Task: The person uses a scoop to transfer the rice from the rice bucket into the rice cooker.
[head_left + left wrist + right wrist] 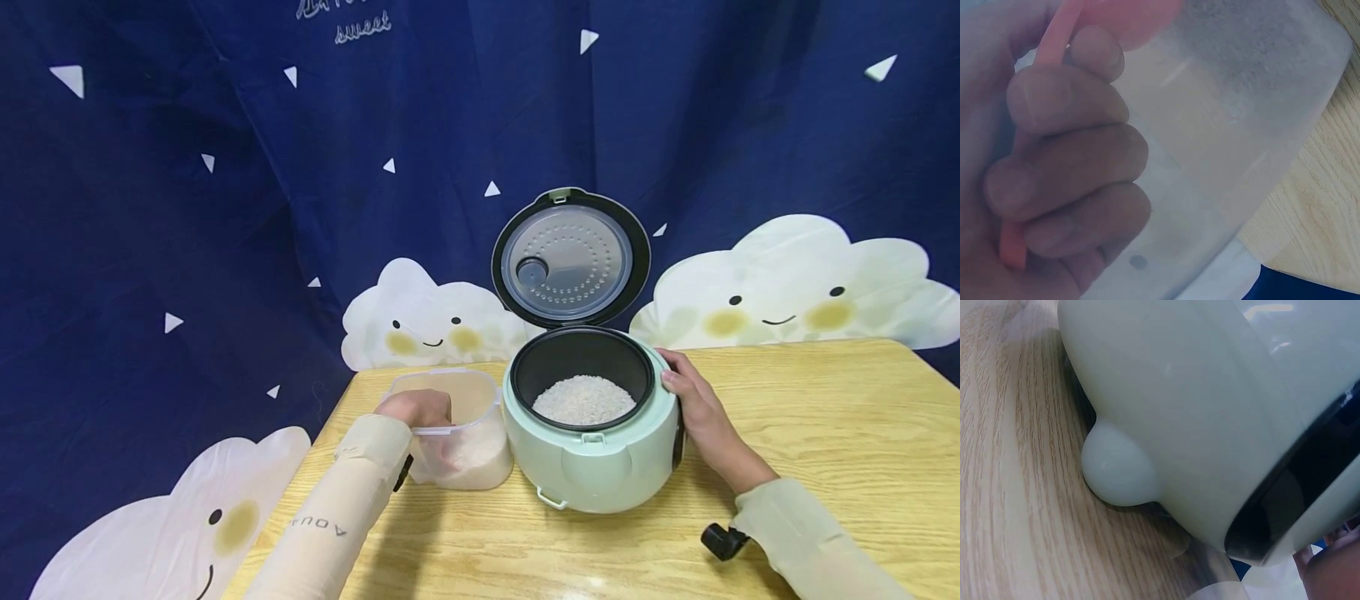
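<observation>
My left hand [416, 407] reaches into a clear plastic container [495, 454] of white rice. In the left wrist view, seen through the container wall, its fingers [1085, 156] curl round the handle of a pink scoop [1141, 22], whose bowl is at the rice. The right hand [705, 421] rests against the right side of a mint-green rice cooker [600, 475], thumb near the rim. Only part of that hand shows in the right wrist view. The cooker's lid [577, 250] stands raised, and a mound of rice [585, 400] lies in its dark inner pot [536, 371].
Container and cooker stand side by side on a wood-grain table [810, 433]. Behind the table hangs a dark blue curtain [450, 100] with clouds and white triangles. A small black device [723, 542] sits at the right wrist.
</observation>
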`<act>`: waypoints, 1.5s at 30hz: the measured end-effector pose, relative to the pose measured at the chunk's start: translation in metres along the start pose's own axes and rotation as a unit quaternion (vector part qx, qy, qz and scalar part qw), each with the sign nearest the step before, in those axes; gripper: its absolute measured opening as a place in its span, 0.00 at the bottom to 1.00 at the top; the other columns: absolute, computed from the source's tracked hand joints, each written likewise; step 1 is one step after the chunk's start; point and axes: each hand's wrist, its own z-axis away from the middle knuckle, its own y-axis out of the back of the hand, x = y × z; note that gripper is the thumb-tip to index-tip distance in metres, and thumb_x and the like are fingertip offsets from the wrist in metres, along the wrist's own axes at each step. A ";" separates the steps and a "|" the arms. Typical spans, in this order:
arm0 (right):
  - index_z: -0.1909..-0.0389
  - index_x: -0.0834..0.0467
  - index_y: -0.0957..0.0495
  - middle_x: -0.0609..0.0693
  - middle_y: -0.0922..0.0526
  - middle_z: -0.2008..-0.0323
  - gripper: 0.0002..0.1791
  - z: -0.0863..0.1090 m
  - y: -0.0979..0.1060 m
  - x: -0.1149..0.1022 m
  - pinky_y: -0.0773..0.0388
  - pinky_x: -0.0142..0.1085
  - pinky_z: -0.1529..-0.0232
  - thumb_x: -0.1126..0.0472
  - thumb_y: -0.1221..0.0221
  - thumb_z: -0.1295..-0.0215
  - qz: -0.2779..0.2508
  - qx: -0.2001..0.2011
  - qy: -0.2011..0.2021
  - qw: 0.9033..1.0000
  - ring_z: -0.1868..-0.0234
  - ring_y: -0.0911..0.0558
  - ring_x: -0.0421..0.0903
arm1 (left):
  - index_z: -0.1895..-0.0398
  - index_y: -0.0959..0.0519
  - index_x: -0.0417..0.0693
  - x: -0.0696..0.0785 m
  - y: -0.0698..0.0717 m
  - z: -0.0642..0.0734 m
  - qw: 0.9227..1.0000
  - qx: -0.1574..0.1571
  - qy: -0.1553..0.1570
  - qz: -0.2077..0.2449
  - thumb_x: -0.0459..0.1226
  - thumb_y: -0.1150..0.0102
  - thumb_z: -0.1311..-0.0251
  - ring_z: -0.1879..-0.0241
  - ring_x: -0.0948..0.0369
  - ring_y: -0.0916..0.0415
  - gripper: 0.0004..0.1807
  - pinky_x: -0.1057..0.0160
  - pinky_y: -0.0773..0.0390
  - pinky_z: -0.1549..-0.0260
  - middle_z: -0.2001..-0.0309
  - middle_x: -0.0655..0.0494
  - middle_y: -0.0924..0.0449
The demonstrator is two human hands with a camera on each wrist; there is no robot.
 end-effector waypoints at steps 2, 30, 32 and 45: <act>0.28 0.61 0.35 0.24 0.27 0.41 0.26 0.000 0.000 0.000 0.41 0.13 0.38 0.54 0.60 0.20 0.003 -0.002 -0.004 1.000 0.37 0.32 0.22 | 0.95 0.36 0.58 0.000 0.000 0.000 1.000 0.000 -0.001 0.000 0.37 0.40 0.43 0.84 0.65 0.48 0.25 0.66 0.46 0.83 0.89 0.64 0.44; 0.28 0.60 0.35 0.24 0.28 0.40 0.26 0.001 0.001 0.001 0.41 0.13 0.39 0.53 0.61 0.19 0.008 -0.005 -0.007 1.000 0.37 0.32 0.22 | 0.93 0.36 0.60 0.002 0.001 0.004 1.000 0.011 0.013 -0.013 0.39 0.40 0.43 0.83 0.65 0.46 0.23 0.65 0.45 0.82 0.87 0.64 0.43; 0.27 0.59 0.36 0.24 0.28 0.40 0.27 0.001 0.001 0.001 0.41 0.13 0.39 0.52 0.61 0.19 0.011 -0.008 -0.011 1.000 0.37 0.32 0.22 | 0.93 0.36 0.60 0.002 0.001 0.004 1.000 0.008 0.014 -0.008 0.40 0.39 0.42 0.83 0.65 0.46 0.23 0.65 0.44 0.82 0.87 0.64 0.43; 0.26 0.58 0.36 0.23 0.30 0.39 0.27 0.000 0.003 0.001 0.42 0.12 0.39 0.50 0.62 0.19 0.022 -0.013 -0.018 1.000 0.36 0.34 0.21 | 0.93 0.33 0.57 -0.003 0.001 0.001 1.000 -0.008 -0.017 0.008 0.41 0.41 0.36 0.84 0.66 0.48 0.25 0.67 0.46 0.82 0.88 0.64 0.43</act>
